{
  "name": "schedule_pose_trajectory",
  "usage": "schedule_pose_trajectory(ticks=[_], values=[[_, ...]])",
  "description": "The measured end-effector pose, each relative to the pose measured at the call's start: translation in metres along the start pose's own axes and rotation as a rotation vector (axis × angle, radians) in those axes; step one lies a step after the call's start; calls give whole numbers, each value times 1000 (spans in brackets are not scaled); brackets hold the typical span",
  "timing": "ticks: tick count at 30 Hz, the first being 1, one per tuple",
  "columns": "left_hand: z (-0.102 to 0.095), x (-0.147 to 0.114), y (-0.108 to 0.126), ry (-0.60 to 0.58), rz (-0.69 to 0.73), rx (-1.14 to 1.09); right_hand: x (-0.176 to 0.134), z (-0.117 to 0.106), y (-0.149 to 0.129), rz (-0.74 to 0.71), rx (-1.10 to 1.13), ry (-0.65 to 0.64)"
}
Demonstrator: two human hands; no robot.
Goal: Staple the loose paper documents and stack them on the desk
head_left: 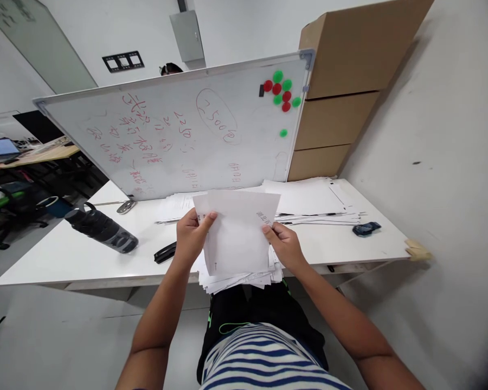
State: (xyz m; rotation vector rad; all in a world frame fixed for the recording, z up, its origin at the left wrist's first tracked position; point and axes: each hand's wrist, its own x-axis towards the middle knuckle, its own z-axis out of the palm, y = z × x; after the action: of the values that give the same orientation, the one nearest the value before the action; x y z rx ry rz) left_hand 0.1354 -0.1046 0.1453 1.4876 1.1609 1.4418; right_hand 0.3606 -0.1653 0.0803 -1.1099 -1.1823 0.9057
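A few white paper sheets are raised in both of my hands, just above a larger stack of papers that overhangs the front edge of the white table. My left hand grips the sheets' left edge with the thumb on top. My right hand pinches their right edge near some printed text. More loose sheets lie spread on the table behind them.
A leaning whiteboard with red writing and red and green magnets stands across the table's back. A dark bottle lies at the left, a black stapler beside my left hand, a small dark blue object at the right. Cardboard boxes are stacked by the wall.
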Motion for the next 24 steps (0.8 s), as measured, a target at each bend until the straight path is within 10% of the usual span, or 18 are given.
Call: schedule_pose_trajectory(ticks=[5,18,24], values=[[2,5,-9,83,-3,-113,-5,5,12,191,220,-234],[30,-24,-62,353,-225,-466,-13,21,36,210,385,-173],[13,-26,-68,134,-247,-503,7,13,39,197,143,78]])
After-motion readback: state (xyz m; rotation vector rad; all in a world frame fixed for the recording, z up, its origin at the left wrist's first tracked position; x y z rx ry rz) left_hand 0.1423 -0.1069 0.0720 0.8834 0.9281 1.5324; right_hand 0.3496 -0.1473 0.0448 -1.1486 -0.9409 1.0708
